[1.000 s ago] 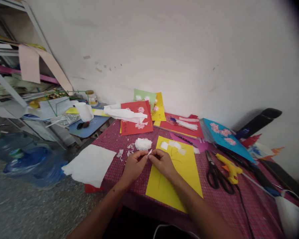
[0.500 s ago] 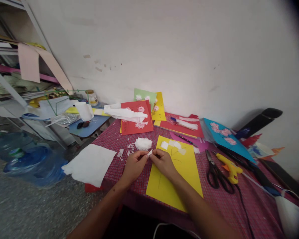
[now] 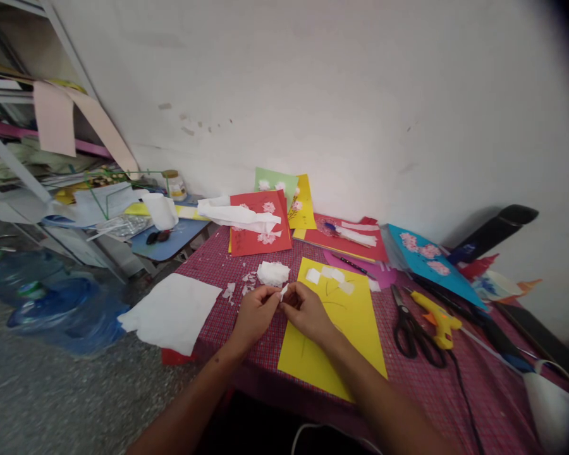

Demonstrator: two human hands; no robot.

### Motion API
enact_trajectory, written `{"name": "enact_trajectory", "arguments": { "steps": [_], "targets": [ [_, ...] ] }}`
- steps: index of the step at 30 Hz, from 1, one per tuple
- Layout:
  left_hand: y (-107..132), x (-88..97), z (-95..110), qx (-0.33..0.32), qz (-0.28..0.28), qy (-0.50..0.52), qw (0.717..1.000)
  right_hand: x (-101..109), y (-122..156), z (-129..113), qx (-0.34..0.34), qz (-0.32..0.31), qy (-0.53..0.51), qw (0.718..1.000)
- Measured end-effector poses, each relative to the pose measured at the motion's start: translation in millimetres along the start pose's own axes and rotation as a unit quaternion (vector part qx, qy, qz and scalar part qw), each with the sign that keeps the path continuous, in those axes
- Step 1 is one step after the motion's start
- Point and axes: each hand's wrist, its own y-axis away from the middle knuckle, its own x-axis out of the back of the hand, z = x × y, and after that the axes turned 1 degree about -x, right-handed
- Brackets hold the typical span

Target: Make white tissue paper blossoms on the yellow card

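Observation:
Between the fingertips of both hands is a small piece of white tissue paper. My left hand pinches it from the left. From the right, my right hand has thumb and fingers closed at the same piece, above the left edge of a yellow sheet. On that sheet are drawn dark lines and several pale paper squares near its top. Just beyond my hands lies a white tissue wad, with torn white scraps to its left.
Black scissors and a yellow glue gun lie at the right. A large white sheet overhangs the table's left edge. Red cards with paper flowers and a blue card stand at the back. Water bottles are on the floor.
My right fingers have shifted slightly around the tissue piece, which now sits more upright and a little further left. Everything else stays put.

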Motion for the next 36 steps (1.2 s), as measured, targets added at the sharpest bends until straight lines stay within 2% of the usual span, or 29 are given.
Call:
{"name": "enact_trajectory", "arguments": {
  "steps": [5,9,14,18,22,25,28,33,36],
  "targets": [
    [0.3,-0.3,-1.5,-0.004,0.003,-0.005,1.000,1.5,1.9,-6.1,0.032,0.024,0.060,0.997],
    [0.6,-1.1,-0.7,0.021,0.006,0.028,0.999,3.8,-0.1,-7.5,0.038,0.030,0.038,0.998],
    [-0.4,-1.8,-2.8,0.059,0.029,0.096,0.993,7.0,-5.4,-3.8,-0.034,0.018,-0.074,0.996],
    [-1.8,-1.7,-8.1,0.067,0.055,0.142,0.986,10.0,-5.3,-2.5,-0.100,0.008,-0.151,0.984],
    [-3.5,-1.6,-13.0,0.083,0.080,0.187,0.976,14.7,-6.0,-1.8,-0.130,0.018,-0.209,0.969],
    [-4.7,-1.4,-14.5,0.093,0.100,0.221,0.966,21.6,-17.7,-3.0,-0.141,0.028,-0.217,0.966],
    [-5.2,-0.8,-13.9,0.096,0.114,0.239,0.959,26.5,-40.7,-6.4,-0.154,0.000,-0.191,0.969],
    [-5.1,0.6,-12.1,0.098,0.118,0.245,0.957,18.6,-78.9,-7.8,-0.201,-0.017,-0.140,0.970],
    [-5.4,1.0,-12.9,0.098,0.118,0.241,0.958,16.7,-85.6,-4.3,-0.208,-0.023,-0.105,0.972]
  ]
}}
